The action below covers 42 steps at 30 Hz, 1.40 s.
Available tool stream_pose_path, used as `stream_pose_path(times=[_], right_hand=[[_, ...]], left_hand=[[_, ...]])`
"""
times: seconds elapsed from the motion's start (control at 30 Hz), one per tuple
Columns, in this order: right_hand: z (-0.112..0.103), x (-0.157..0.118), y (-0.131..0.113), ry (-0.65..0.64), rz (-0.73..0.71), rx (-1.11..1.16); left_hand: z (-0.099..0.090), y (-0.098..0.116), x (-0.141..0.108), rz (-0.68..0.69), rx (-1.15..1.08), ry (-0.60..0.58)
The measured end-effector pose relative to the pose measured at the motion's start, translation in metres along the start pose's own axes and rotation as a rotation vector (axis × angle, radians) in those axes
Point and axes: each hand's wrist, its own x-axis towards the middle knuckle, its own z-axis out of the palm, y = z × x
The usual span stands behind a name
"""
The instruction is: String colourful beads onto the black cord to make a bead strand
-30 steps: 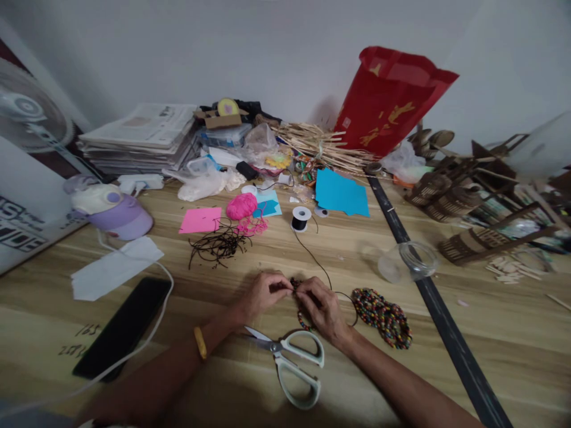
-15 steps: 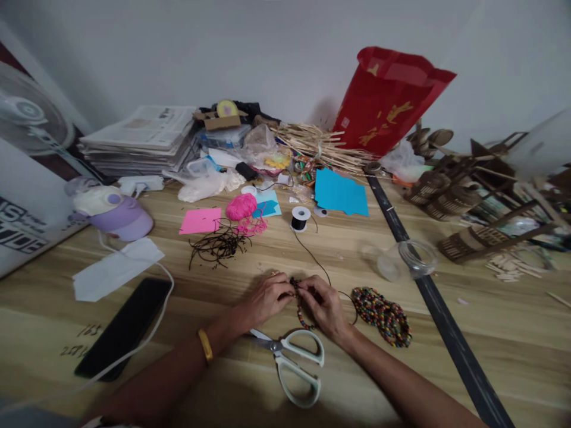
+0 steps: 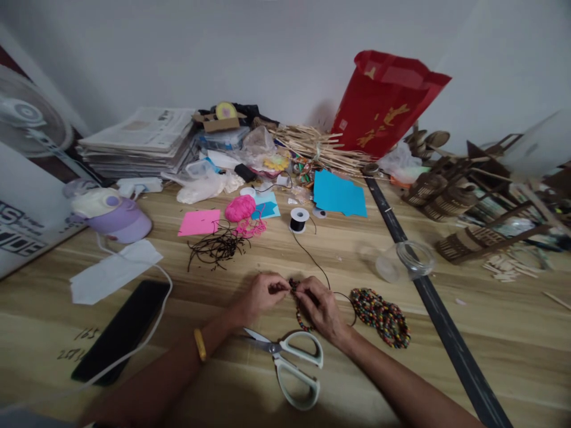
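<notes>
Both my hands meet over the table, pinching at the top end of a small string of beads (image 3: 300,315). My left hand (image 3: 266,292) is closed, thumb and forefinger together at the dark end of the strand. From the other side my right hand (image 3: 320,306) is closed on that same end, and the beads hang down beneath it. A black cord (image 3: 316,263) runs from a white spool (image 3: 299,220) toward my right hand. Scissors with pale handles (image 3: 277,349) lie partly open just below my hands. A coiled multicoloured bead string (image 3: 380,318) rests to the right.
Cut black cords (image 3: 218,245) and pink yarn (image 3: 239,208) lie beyond my left hand. A phone (image 3: 122,330) with a white cable is at the left. A clear plastic cup (image 3: 404,261) lies right, near a black strip (image 3: 439,321). Woven baskets (image 3: 468,241) stand far right.
My left hand has turned slightly, its fingers now more stretched toward the strand's end and the thumb showing. My right hand stays nearly in place. The view has shifted slightly.
</notes>
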Motion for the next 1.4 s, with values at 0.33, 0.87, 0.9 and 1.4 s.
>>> stream_pose_path(times=[0.33,0.87,0.9,1.4], right_hand=[[0.0002,-0.0008,-0.0025,-0.01,-0.032,0.003],[0.0001,-0.0007,-0.0032,-0.028,-0.016,0.0],[0.0001,-0.0007,-0.003,-0.029,-0.016,0.002],[-0.0007,-0.0001,-0.0042,-0.029,-0.011,-0.01]], left_hand=[[-0.0037,-0.0004,-0.0008,-0.086,-0.249,-0.039],[-0.0046,0.0001,-0.002,-0.081,-0.297,-0.056],[-0.005,0.0006,-0.0021,-0.076,-0.285,-0.057],[-0.0069,0.0014,-0.0019,-0.053,-0.244,-0.063]])
